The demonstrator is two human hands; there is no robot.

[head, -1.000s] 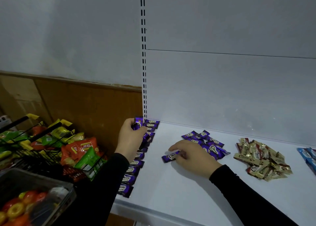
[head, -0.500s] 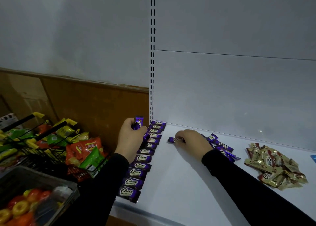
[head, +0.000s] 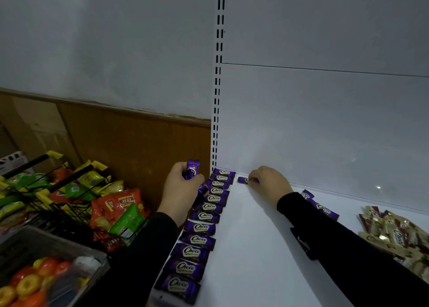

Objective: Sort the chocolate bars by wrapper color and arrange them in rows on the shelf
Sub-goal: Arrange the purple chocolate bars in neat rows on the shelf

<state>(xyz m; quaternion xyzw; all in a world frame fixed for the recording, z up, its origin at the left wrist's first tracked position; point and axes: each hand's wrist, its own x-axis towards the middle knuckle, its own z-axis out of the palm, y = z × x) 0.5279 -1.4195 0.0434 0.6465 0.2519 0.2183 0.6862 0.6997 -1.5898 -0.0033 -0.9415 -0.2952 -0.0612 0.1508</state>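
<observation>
Two hands work at a white shelf (head: 255,248): the left hand (head: 183,190) grips spare purple bars (head: 192,171), while the right hand (head: 269,182) pinches one purple bar (head: 245,180) flat at the back, beside a finished purple row (head: 204,223). Wrappers read "Choco"; they look light, crinkly and slippery, best pinched mid-body.

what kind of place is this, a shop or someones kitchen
Most likely a small shop, mid-restocking. A white retail shelf with a slotted upright carries a row of purple chocolate bars, and a wire shopping basket full of snack packets stands to its left.
</observation>
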